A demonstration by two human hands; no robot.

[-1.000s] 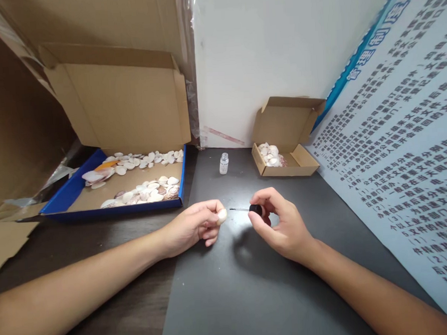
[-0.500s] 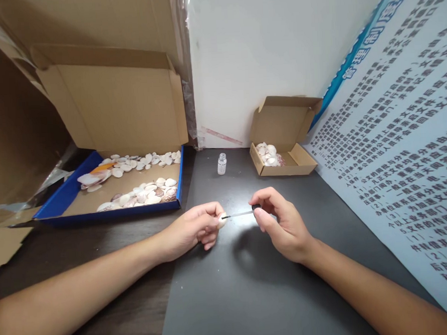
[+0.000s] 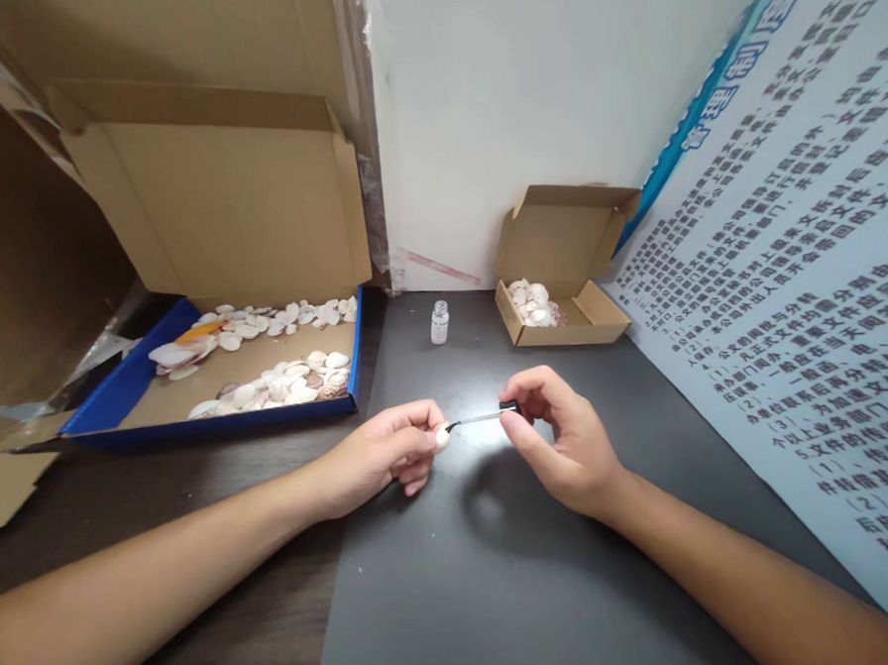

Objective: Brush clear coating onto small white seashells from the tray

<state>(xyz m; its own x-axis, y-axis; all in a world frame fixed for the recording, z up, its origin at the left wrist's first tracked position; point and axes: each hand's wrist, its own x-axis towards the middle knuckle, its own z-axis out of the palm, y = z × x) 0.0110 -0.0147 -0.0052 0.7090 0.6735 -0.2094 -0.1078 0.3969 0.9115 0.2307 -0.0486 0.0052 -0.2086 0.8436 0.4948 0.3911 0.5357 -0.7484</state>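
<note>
Between thumb and fingers my left hand (image 3: 395, 449) pinches a small whitish shell (image 3: 442, 437). My right hand (image 3: 561, 440) grips the black cap of a thin brush (image 3: 479, 418), whose stem points left. The brush's dark tip is at the upper right edge of the shell, apparently touching it. Behind both hands a small clear bottle (image 3: 440, 324) with a white label stands upright without a cap.
At the left, a blue-edged cardboard box (image 3: 232, 421) holds many shells and an orange piece. An open small brown box (image 3: 570, 337) with shells stands at the back right. A printed sheet (image 3: 784, 285) leans along the right side.
The brush tip has shifted from across the shell's face to its upper right edge. My right hand has changed the angle of the cap slightly, and the view has moved a little.
</note>
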